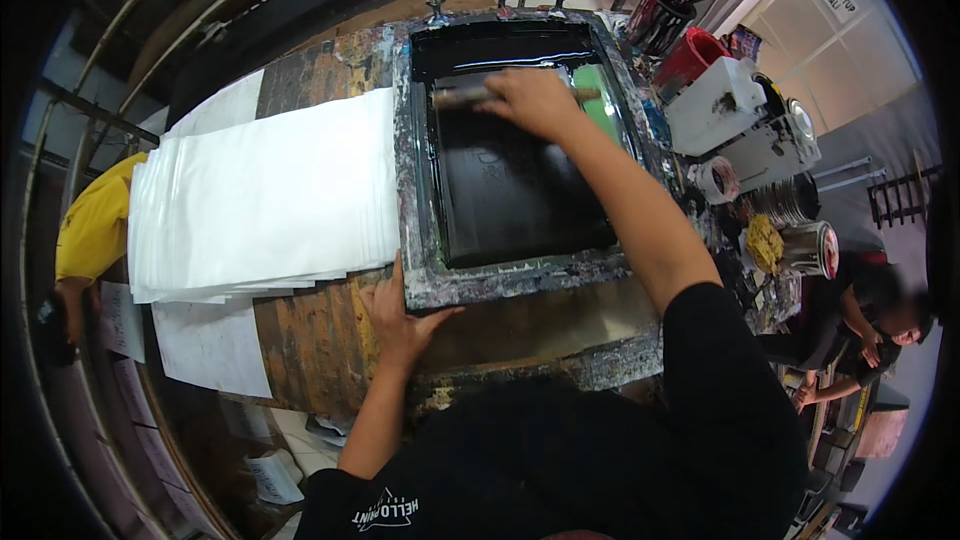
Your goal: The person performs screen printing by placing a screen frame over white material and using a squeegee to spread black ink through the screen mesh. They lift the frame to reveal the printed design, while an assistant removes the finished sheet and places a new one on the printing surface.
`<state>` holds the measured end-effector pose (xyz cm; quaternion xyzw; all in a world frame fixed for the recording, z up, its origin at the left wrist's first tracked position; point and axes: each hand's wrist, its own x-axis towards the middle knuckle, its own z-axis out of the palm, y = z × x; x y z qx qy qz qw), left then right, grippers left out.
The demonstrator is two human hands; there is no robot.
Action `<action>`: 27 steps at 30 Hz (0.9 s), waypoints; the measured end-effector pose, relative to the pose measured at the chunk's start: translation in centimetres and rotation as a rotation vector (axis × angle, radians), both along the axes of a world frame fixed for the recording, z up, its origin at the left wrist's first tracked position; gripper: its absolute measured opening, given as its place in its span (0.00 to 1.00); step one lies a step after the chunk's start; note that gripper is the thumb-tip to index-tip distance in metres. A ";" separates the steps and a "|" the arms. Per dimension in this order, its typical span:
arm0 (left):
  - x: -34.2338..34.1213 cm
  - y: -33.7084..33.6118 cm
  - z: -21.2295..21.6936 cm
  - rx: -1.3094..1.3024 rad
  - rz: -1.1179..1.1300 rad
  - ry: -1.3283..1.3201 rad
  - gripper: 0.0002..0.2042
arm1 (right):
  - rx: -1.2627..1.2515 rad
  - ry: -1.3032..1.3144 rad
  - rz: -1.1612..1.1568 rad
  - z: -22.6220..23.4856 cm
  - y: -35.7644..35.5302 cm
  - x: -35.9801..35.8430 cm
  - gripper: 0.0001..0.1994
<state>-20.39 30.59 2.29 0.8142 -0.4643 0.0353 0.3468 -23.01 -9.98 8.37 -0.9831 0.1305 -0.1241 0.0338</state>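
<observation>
My right hand (535,100) is closed around the wooden handle of a squeegee (458,98), which lies across the far part of a printing screen. Black ink covers most of the mesh (520,210), with a wet pool along the far end and a green patch (597,105) showing at the right. The screen's ink-stained frame (500,287) lies flat on the table. At its near left corner is my left hand (398,318), thumb and forefinger stretched apart, holding nothing that shows. Left of the frame rests a stack of white sheets (265,200), its right edge against the frame.
Wing-nut clamps (558,2) stand at the screen's far edge. Crowding the right side are a red bucket (688,58), a white container (715,105) and an open can (808,248). A person in a yellow sleeve (95,215) is at the left; another person sits at the right.
</observation>
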 end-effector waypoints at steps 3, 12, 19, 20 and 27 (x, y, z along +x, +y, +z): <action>-0.1 -0.2 0.6 -0.070 -0.001 0.052 0.58 | 0.104 0.114 0.002 1.9 7.0 -6.5 0.21; -1.4 -5.2 11.9 -0.661 -0.039 0.740 0.49 | -0.158 -0.255 0.011 15.0 16.7 -14.5 0.17; 0.5 -6.5 7.6 0.174 0.026 -0.084 0.50 | -0.341 -0.519 -0.051 21.6 12.3 -9.7 0.19; -0.5 -5.7 6.4 0.288 0.045 -0.154 0.52 | -0.358 -0.531 -0.053 22.4 11.9 -9.3 0.19; -1.4 -6.1 5.6 0.275 0.014 -0.158 0.55 | -0.184 -0.337 -0.114 26.7 10.6 -5.7 0.24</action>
